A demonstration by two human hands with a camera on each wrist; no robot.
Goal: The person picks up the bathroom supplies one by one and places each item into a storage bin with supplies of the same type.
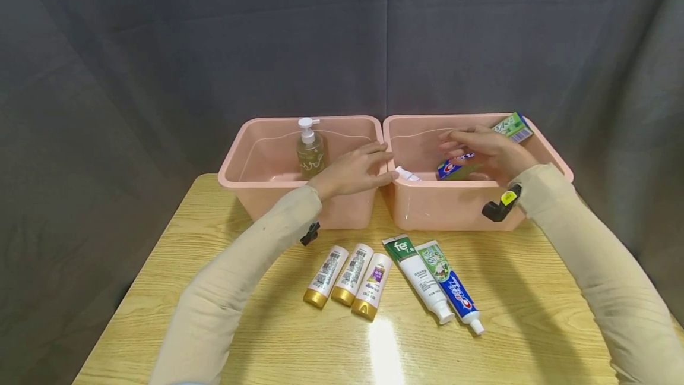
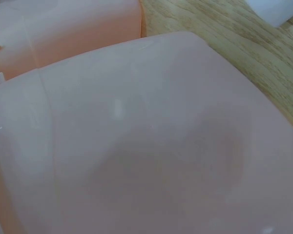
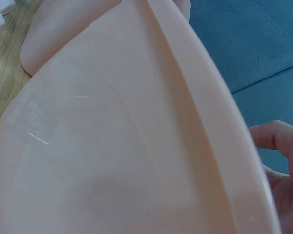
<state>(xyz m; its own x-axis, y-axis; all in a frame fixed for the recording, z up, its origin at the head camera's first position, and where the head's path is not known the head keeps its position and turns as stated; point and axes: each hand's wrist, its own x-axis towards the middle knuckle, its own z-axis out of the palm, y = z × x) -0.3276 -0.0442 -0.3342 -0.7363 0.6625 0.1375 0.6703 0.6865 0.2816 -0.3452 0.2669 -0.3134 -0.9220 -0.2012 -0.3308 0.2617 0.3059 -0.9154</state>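
Two pink bins stand side by side at the back of the table. Over the front right corner of the left bin (image 1: 315, 210), my left hand (image 1: 354, 171) stretches its fingers to the rims where both bins meet. Above the right bin (image 1: 449, 207) hovers my right hand (image 1: 483, 142), fingers loosely bent and holding nothing. Below it, inside, lies a blue toothpaste box (image 1: 446, 169), partly hidden. A green box (image 1: 514, 128) leans at the back right corner, and a white item (image 1: 408, 174) lies near the front left. The right wrist view shows my right fingers (image 3: 276, 134) beyond the bin's rim.
A pump bottle (image 1: 311, 156) stands in the left bin. In front lie three white tubes with gold caps (image 1: 327, 269), a green-and-white toothpaste tube (image 1: 422, 278) and a blue-green toothpaste tube (image 1: 451, 284). A dark curtain (image 1: 320, 34) hangs behind the table.
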